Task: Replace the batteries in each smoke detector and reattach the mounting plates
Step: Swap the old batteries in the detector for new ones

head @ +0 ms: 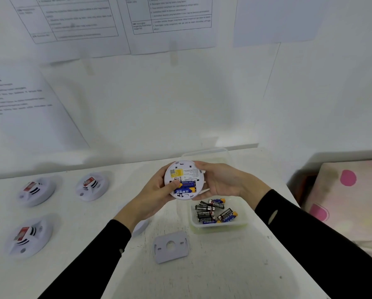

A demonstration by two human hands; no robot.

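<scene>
Between the two hands, above the white table [213, 266], a round white smoke detector [184, 169] is held with its back turned up toward the camera. Its back carries a yellow label [176, 172] and small printed text, and the open battery bay holds two blue batteries [186, 187] lying side by side. The left hand [157, 194] grips the detector's left edge, fingers behind it and thumb lying on the back at the left end of the batteries. The right hand [221, 182] cups the right rim, fingers curled round the edge.

Just below the right hand sits a clear tub [241, 221] of loose batteries [213, 210], black and blue. Nearer the person, below both hands, a grey mounting plate [171, 247] lies flat on the table. Well to the left of the left hand, three more detectors [37, 192] rest face up, each with a red sticker.
</scene>
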